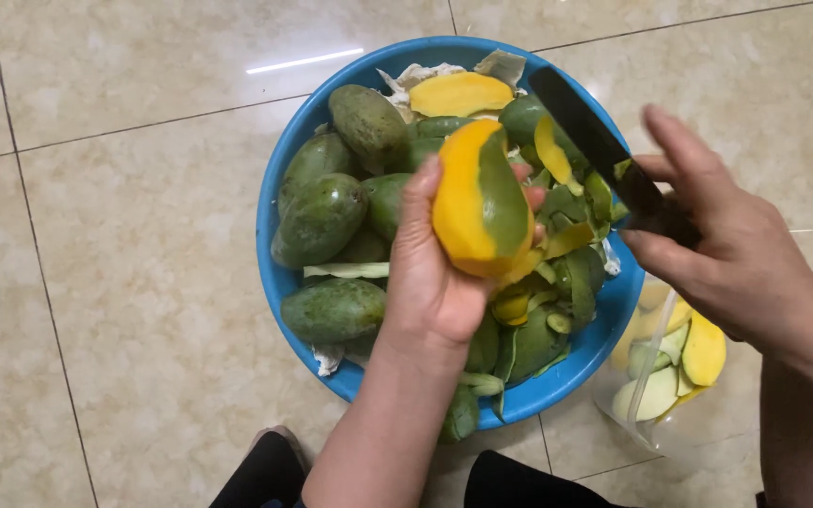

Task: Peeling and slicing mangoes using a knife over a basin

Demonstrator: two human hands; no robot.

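Head view: left hand (430, 273) raised palm-up over the blue basin (279, 282), fingers wrapped around a half-peeled mango (477, 202), smooth orange flesh with one green skin strip. Right hand (736, 259) closed on a black-bladed knife (590, 141), blade angled up-left. Basin holds whole green mangoes (322, 216) and curled peelings (571, 273). A clear container (670, 414) on the tiled floor (134, 282) holds cut pieces.

A blue round basin (279, 273) on the beige tiled floor (124, 141) contains whole green mangoes (320, 218), green peel strips (571, 282) and one peeled yellow mango (460, 94); a clear container (698, 428) of mango pieces stands just beside it.
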